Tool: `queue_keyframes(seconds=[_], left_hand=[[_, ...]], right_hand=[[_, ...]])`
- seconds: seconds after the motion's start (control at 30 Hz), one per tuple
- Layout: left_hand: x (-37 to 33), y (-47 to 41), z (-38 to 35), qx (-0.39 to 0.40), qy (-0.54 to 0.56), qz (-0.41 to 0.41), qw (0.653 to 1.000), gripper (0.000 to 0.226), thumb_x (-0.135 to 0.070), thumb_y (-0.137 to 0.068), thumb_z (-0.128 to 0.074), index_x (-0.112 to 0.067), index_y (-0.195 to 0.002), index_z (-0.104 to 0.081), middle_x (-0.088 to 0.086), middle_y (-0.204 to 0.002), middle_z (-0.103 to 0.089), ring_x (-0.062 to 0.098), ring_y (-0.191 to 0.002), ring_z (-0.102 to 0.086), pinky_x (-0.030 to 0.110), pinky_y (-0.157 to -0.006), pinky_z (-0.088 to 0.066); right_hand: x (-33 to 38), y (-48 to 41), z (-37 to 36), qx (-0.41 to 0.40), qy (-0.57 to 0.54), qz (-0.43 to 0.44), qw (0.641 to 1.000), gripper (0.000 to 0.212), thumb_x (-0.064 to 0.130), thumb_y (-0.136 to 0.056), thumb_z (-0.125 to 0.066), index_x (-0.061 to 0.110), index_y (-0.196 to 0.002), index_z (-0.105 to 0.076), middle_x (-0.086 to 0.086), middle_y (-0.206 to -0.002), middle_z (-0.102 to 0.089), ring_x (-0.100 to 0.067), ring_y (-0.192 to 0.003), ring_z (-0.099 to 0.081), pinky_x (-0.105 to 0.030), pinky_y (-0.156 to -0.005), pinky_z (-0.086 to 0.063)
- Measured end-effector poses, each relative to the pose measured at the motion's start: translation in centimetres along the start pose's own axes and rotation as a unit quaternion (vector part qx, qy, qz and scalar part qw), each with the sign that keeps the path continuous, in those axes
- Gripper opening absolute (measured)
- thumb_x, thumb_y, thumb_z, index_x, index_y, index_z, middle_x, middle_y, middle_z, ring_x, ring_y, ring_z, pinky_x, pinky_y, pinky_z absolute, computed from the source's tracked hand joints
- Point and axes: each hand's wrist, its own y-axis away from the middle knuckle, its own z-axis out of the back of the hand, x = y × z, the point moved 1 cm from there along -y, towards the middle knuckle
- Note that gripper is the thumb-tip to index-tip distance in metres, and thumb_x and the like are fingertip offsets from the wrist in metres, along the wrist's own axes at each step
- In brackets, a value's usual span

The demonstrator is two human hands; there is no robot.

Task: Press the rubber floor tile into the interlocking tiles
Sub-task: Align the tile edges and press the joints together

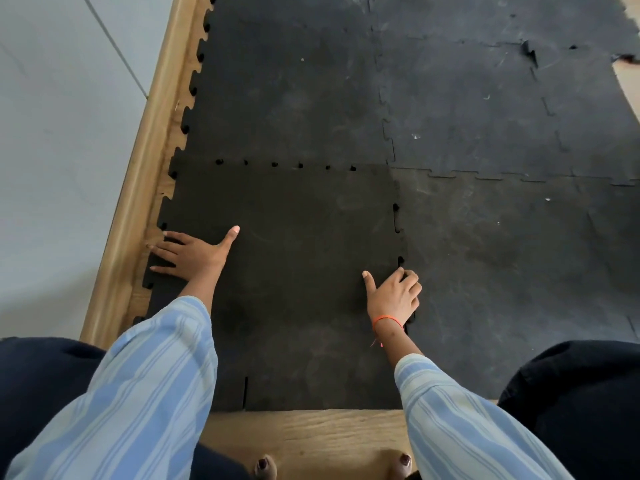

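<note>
Quantities: one rubber floor tile (294, 271) under both hands; five interlocking tiles (467, 109) beyond and right of them; two hands; two striped sleeves (138, 393).

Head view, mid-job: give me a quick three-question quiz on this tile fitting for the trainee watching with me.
1. True or false: the left hand lies flat on the rubber floor tile at its edge beside the wooden skirting.
2. Where do the right hand fingers press?
A. On the seam with the neighbouring tile on the right
B. On the bare wooden floor
C. On the wall
3. Fill in: small open gaps show along the tile's far seam and its ____ seam.

Key: 1 true; 2 A; 3 right.
</note>
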Motion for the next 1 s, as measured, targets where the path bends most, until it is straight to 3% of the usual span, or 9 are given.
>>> queue_keyframes(seconds=[0.17,0.33,0.53,0.63,0.73,0.83,1.0], left_hand=[[-0.4,0.0,0.6,0.001,0.007,0.010,1.000,0.142,-0.088,-0.055,-0.057,0.002,-0.151,-0.001,0.029,-0.157,-0.008,0.041,-0.146,-0.001,0.057,-0.116,-0.003],[-0.3,0.2,0.6,0.001,-0.003,-0.001,1.000,0.143,-0.084,-0.054,-0.063,0.001,-0.151,-0.002,0.028,-0.157,-0.008,0.042,-0.146,-0.003,0.055,-0.117,-0.006],[-0.5,0.4,0.2,0.012,-0.005,0.006,1.000,0.144,-0.084,-0.053,-0.065,-0.001,-0.151,0.000,0.028,-0.157,-0.005,0.041,-0.146,-0.001,0.052,-0.118,-0.005],[-0.5,0.5,0.2,0.020,-0.001,0.008,1.000,0.143,-0.082,-0.055,-0.065,-0.002,-0.151,0.002,0.027,-0.158,-0.002,0.040,-0.147,0.001,0.051,-0.118,-0.003],[-0.4,1.2,-0.3,0.027,-0.016,-0.009,0.999,0.140,-0.085,-0.059,-0.059,-0.003,-0.151,0.008,0.027,-0.158,0.006,0.039,-0.146,0.009,0.051,-0.118,0.002],[-1.7,3.0,-1.8,0.031,-0.055,-0.074,0.995,0.133,-0.089,-0.066,-0.044,-0.003,-0.150,0.013,0.024,-0.157,0.017,0.034,-0.145,0.020,0.052,-0.117,0.006],[-5.6,8.8,-6.3,0.023,-0.092,-0.250,0.964,0.118,-0.085,-0.076,-0.031,-0.002,-0.150,0.009,0.023,-0.158,0.015,0.031,-0.146,0.018,0.056,-0.114,0.008]], right_hand=[[0.4,-0.7,0.9,0.038,-0.019,0.014,0.999,0.083,0.054,-0.085,-0.056,0.012,-0.148,-0.022,-0.009,-0.146,-0.031,-0.030,-0.131,-0.030,-0.050,-0.100,-0.033],[0.1,-1.2,1.0,0.043,-0.039,0.011,0.998,0.084,0.057,-0.084,-0.056,0.017,-0.149,-0.022,-0.003,-0.150,-0.029,-0.025,-0.135,-0.026,-0.051,-0.101,-0.030],[1.3,-1.8,1.8,0.054,0.023,0.018,0.998,0.096,0.063,-0.077,-0.060,0.007,-0.146,-0.025,-0.009,-0.144,-0.033,-0.029,-0.133,-0.029,-0.053,-0.103,-0.033],[1.1,-1.9,2.1,0.008,0.003,0.025,1.000,0.084,0.056,-0.083,-0.058,0.002,-0.142,-0.032,-0.016,-0.142,-0.036,-0.032,-0.134,-0.030,-0.046,-0.107,-0.033],[1.1,-2.3,2.2,-0.011,-0.011,0.078,0.997,0.092,0.053,-0.088,-0.051,-0.003,-0.148,-0.010,-0.019,-0.158,-0.012,-0.030,-0.147,-0.010,-0.044,-0.119,-0.016],[1.1,-2.9,1.4,0.095,0.011,0.137,0.986,0.102,0.065,-0.087,-0.042,-0.001,-0.148,0.006,-0.015,-0.160,0.012,-0.026,-0.148,0.010,-0.045,-0.120,-0.007],[0.2,-3.6,1.8,0.146,0.075,0.174,0.971,0.120,0.075,-0.074,-0.051,0.001,-0.149,0.005,-0.014,-0.159,0.014,-0.025,-0.147,0.013,-0.041,-0.121,-0.005]])
